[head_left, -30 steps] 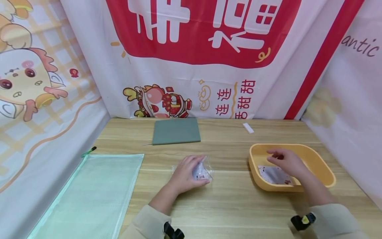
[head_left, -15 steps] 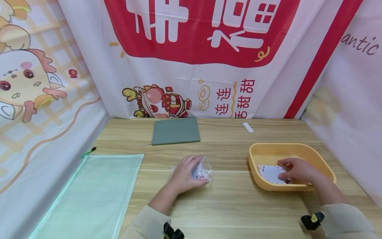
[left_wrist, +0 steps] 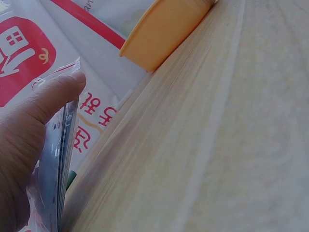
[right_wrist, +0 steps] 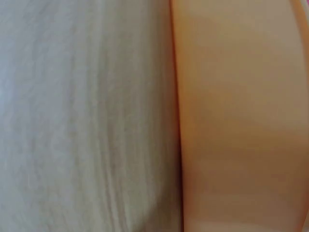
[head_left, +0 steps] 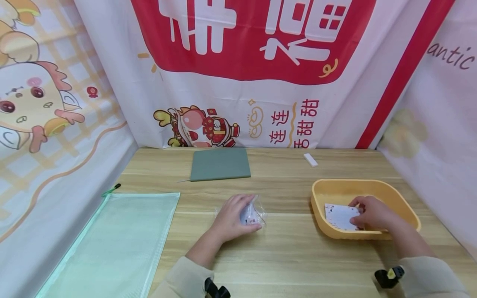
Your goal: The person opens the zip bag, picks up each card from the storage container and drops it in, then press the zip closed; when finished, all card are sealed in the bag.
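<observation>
My left hand (head_left: 234,217) grips a clear plastic bag (head_left: 258,207) with a stack of printed cards (head_left: 249,215) inside, on the wooden table. In the left wrist view, the thumb lies along the top of the bag (left_wrist: 72,67), and the edges of several cards (left_wrist: 63,154) show below it. My right hand (head_left: 374,213) reaches into the yellow plastic basin (head_left: 404,207). There it pinches the right end of a white card (head_left: 339,216) with a small printed border. The right wrist view shows only table and basin wall (right_wrist: 241,116), not the hand.
A grey-green notebook (head_left: 220,164) lies at the back of the table (head_left: 275,256). Right of it is a small white block (head_left: 310,159). A pale green mesh zip pouch (head_left: 112,240) covers the left side. Printed cloth (head_left: 242,91) hangs behind and on both sides.
My right hand has lowered into the basin and taken hold of the card's right end. The card has shifted slightly. The left hand and its bag have stayed put.
</observation>
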Demonstrator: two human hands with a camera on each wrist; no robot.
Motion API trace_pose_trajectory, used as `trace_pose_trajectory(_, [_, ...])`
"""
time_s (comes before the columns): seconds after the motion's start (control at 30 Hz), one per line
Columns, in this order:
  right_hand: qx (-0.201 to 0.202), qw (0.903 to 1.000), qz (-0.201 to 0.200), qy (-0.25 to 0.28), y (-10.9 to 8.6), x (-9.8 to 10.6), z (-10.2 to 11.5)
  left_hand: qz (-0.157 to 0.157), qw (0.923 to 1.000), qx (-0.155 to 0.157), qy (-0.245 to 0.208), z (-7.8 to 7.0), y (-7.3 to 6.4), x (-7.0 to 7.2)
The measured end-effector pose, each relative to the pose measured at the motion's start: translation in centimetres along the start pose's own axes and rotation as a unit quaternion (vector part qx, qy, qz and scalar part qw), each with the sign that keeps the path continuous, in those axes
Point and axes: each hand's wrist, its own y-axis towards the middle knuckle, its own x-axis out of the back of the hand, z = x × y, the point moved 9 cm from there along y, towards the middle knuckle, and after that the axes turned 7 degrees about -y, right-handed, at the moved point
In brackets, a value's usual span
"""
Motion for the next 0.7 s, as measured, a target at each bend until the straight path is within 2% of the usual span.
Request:
trace_pose_trajectory(0.2, [-0.008,0.9991,-0.004,0.041,-0.3,0.5,0.3,-0.002,1.0000,-0.001,-0.002,0.0,0.0,0.0])
trace_pose_trajectory(0.5, [0.042,0.9928,-0.088,0.070,-0.3,2.6,2.2,-0.002,1.0000,0.002,-0.008,0.0,0.0,0.0])
trace_pose_trajectory(0.6, [0.028,0.9873,-0.119,0.102,-0.5,3.4,2.3,-0.001,1.0000,0.002,-0.008,0.0,0.0,0.0])
trace_pose_trajectory(0.7, [-0.010,0.9822,-0.138,0.127,-0.6,3.9,2.0,0.000,1.0000,0.002,-0.008,0.1,0.1,0.0])
